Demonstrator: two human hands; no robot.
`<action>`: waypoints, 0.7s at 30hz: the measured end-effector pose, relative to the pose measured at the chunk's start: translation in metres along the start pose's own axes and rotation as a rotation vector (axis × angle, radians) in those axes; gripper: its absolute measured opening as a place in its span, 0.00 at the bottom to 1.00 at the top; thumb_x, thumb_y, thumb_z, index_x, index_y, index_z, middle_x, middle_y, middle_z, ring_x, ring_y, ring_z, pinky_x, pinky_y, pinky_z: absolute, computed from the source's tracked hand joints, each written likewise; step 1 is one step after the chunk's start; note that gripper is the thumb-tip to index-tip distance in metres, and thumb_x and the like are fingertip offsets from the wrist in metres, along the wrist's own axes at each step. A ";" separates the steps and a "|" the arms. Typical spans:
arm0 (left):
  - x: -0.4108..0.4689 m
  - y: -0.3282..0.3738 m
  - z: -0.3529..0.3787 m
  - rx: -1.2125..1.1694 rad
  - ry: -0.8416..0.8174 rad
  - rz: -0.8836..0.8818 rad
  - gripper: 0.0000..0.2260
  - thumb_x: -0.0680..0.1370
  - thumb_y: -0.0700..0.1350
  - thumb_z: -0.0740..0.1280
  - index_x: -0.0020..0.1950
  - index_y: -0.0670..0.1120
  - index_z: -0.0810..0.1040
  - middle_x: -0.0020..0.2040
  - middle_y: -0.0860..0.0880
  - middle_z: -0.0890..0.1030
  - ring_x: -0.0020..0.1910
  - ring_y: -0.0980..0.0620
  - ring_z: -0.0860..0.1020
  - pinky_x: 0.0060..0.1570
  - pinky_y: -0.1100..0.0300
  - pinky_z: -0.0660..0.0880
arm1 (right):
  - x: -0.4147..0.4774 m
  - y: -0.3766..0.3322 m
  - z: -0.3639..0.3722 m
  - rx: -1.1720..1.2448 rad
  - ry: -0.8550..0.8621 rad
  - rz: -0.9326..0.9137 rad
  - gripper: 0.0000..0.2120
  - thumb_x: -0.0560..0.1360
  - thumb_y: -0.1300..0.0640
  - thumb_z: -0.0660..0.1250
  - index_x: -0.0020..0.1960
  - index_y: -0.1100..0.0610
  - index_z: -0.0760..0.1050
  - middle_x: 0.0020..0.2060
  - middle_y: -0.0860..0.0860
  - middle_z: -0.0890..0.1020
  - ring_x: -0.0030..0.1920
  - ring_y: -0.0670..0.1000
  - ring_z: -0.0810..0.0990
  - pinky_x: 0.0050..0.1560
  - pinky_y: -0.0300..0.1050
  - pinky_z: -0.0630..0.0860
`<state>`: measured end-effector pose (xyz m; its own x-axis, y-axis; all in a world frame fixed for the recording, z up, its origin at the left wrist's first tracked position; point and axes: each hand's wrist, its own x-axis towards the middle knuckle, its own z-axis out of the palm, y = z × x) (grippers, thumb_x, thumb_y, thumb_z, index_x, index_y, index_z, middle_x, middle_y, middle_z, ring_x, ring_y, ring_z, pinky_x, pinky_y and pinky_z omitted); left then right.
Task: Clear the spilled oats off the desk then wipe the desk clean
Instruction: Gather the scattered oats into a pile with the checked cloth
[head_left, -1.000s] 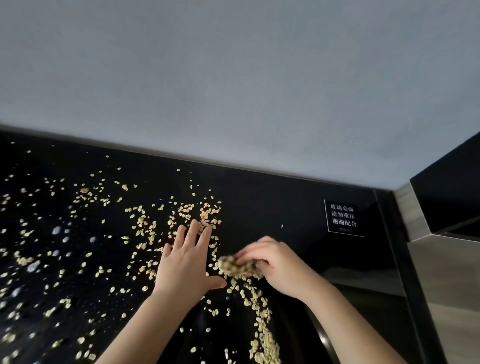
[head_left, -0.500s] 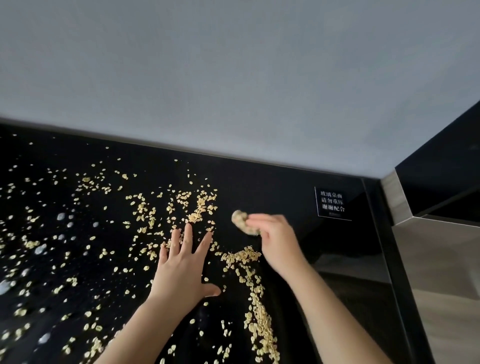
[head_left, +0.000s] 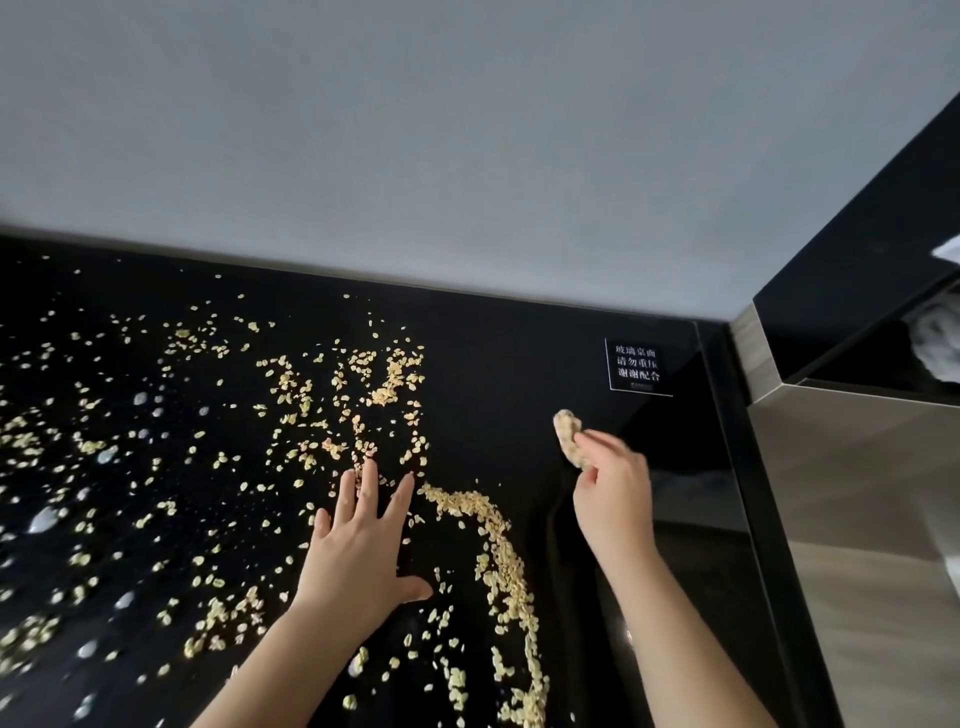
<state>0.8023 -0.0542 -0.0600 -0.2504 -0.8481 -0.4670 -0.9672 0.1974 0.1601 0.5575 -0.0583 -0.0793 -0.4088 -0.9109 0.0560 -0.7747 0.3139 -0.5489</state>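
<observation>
The right grip (head_left: 613, 499) has come up and away to the right. A second ago it was down on the surface (head_left: 493, 338) just beside the other thumb, closing on some flakes. Now it hangs above the glossy black top with a clump of oats (head_left: 569, 436) pinched between fingertips and thumb, a little below the small white-lettered label (head_left: 638, 366). It is slightly blurred, so I take it to be mid-travel.

The left grip (head_left: 363, 545) has hardly shifted. It lies palm down and flat, fingers straight and spread, grasping nothing, with its fingertips at the lower edge of the thickest scatter.

Between the two arms a ridge of oats (head_left: 506, 566) runs from beside the left fingers down toward the near edge. That looks like sweeping that has already gathered a line. The spilled oats (head_left: 384, 384) spread wide to the left and toward the wall (head_left: 467, 130), mixed with a few pale blobs (head_left: 45, 518) that may be droplets.

To my eye one pinch is being carried off, and where it will go I cannot see. The clearing looks barely started: most of the spill is still lying there, no cloth is in sight, and the wiping has yet to begin.
</observation>
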 end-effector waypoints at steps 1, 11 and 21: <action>-0.001 -0.001 0.002 0.000 0.002 -0.003 0.50 0.71 0.65 0.68 0.77 0.54 0.35 0.77 0.44 0.33 0.76 0.43 0.35 0.74 0.44 0.47 | -0.008 -0.004 0.007 -0.015 0.006 -0.018 0.23 0.71 0.75 0.61 0.62 0.59 0.79 0.60 0.50 0.80 0.54 0.54 0.73 0.56 0.42 0.73; -0.005 -0.008 0.004 -0.045 0.028 0.031 0.48 0.71 0.64 0.68 0.78 0.55 0.38 0.77 0.46 0.34 0.76 0.45 0.35 0.75 0.44 0.45 | -0.071 -0.059 0.020 0.233 -0.275 -0.140 0.21 0.77 0.71 0.59 0.65 0.55 0.77 0.62 0.43 0.77 0.62 0.43 0.71 0.59 0.21 0.63; -0.033 -0.006 0.012 -0.009 -0.076 0.046 0.53 0.69 0.63 0.71 0.76 0.58 0.31 0.77 0.47 0.31 0.76 0.44 0.34 0.73 0.38 0.47 | -0.096 0.005 -0.011 -0.022 0.094 0.189 0.23 0.70 0.74 0.66 0.62 0.58 0.79 0.56 0.53 0.78 0.56 0.54 0.74 0.54 0.44 0.77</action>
<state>0.8157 -0.0216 -0.0564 -0.2971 -0.7986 -0.5234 -0.9543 0.2305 0.1901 0.5871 0.0335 -0.0785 -0.5900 -0.8067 0.0324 -0.6901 0.4831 -0.5388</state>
